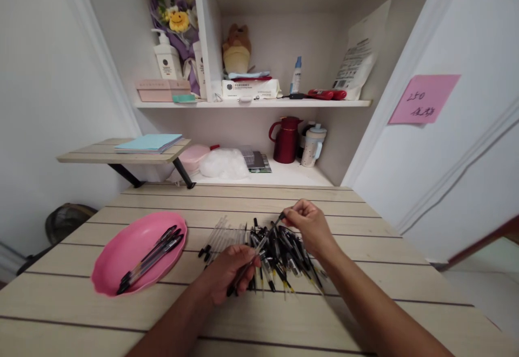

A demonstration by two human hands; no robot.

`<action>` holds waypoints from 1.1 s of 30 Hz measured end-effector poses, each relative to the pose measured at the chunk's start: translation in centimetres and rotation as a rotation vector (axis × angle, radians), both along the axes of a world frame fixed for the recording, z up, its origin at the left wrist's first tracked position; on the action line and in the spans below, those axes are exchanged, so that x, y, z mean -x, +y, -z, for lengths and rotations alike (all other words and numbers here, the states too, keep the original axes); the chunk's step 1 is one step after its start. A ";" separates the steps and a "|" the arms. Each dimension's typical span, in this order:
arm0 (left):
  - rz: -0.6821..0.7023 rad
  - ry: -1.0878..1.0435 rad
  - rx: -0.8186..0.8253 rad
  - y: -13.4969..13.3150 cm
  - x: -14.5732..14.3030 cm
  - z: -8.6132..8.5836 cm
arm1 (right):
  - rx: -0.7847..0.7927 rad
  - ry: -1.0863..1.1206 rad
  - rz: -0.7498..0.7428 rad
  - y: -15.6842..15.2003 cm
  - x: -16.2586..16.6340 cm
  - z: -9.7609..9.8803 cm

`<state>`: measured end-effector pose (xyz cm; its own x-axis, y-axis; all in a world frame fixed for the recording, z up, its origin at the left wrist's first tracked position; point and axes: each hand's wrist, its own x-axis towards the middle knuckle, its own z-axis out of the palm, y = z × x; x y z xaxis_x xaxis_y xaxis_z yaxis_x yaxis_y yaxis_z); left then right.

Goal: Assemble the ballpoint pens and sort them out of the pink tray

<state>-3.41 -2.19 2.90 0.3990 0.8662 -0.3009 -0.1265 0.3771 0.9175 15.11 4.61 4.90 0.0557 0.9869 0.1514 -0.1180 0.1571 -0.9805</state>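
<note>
My left hand (233,271) is closed round a pen (261,244) with a clear barrel, held slanting up to the right. At the pen's upper end, my right hand (306,224) pinches a slim black piece (279,217) that looks like a pen cap; whether it is joined to the barrel I cannot tell. Beneath and beyond both hands lies a loose heap of black pen parts (292,249), some yellow-tipped. Clear pen barrels (221,235) are laid side by side left of the heap. Several assembled-looking pens (152,257) rest in a pink scalloped tray (109,259).
On the wooden table (365,313), a small raised stand (93,151) at back left carries blue paper (150,142). Behind are shelves with a red jug (286,140), a pale cup (313,149) and a plastic bag (225,163). A pink note (425,97) hangs right.
</note>
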 end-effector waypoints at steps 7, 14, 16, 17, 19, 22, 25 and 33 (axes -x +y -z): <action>-0.082 0.264 -0.080 0.4 -0.1 0.7 | 0.066 -0.080 -0.026 1.5 -1.3 0.5; -0.147 0.699 -0.311 1.4 1.8 0.8 | 0.131 -0.007 0.202 3.4 -3.6 1.1; -0.178 0.874 -0.461 1.6 2.4 0.7 | 0.169 -0.147 0.105 3.2 -3.4 1.5; -0.192 0.964 -0.541 1.7 2.6 0.7 | 0.189 -0.255 0.026 2.9 -3.1 1.8; -0.214 1.128 -0.663 1.7 2.8 0.6 | 0.204 -0.513 -0.137 2.3 -2.3 2.2; -0.207 1.274 -0.732 1.4 2.7 0.3 | 0.101 -0.872 -0.233 1.3 -1.2 2.3; -0.165 1.295 -0.791 1.0 2.2 -0.1 | -0.057 -1.086 -0.184 0.6 -0.7 1.8; -0.106 1.231 -0.877 0.2 1.4 -1.4 | -0.368 -1.479 -0.127 -0.8 0.1 0.6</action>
<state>-4.82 -1.98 4.26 0.2172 0.9509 0.2206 0.8732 -0.2902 0.3915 14.98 3.76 4.26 -0.4403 0.8696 0.2235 0.8689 0.4754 -0.1377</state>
